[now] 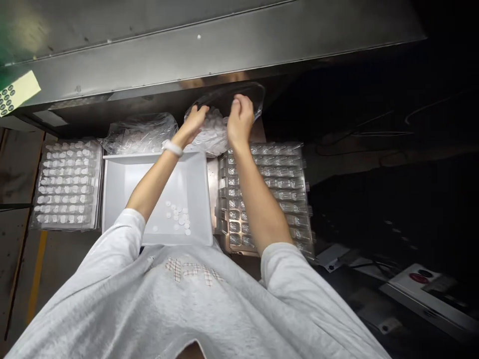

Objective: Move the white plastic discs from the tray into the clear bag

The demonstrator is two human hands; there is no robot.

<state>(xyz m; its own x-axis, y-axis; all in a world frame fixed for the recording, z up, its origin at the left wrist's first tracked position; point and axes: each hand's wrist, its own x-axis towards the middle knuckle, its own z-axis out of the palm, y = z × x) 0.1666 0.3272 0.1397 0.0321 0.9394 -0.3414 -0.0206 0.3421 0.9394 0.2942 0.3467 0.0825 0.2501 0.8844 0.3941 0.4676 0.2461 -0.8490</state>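
Beyond the white bin, my left hand (195,123) grips the left side of a clear plastic bag (214,133), fingers closed on its edge. My right hand (241,118) is closed on the same bag at its right side, thumb and fingers together. The bag's mouth gapes upward between and behind my hands. Small white pieces lie inside it; their exact shape is hard to make out. Below my forearms stands the white bin (129,199), with several small round white discs (181,218) scattered on its floor.
A second clear bag (140,133) lies left of mine. Clear compartment trays are stacked at right (279,184). Another tray (65,184) holding white pieces sits at left. A metal ledge (224,50) overhangs the back. A white box with a red button (419,277) stands lower right.
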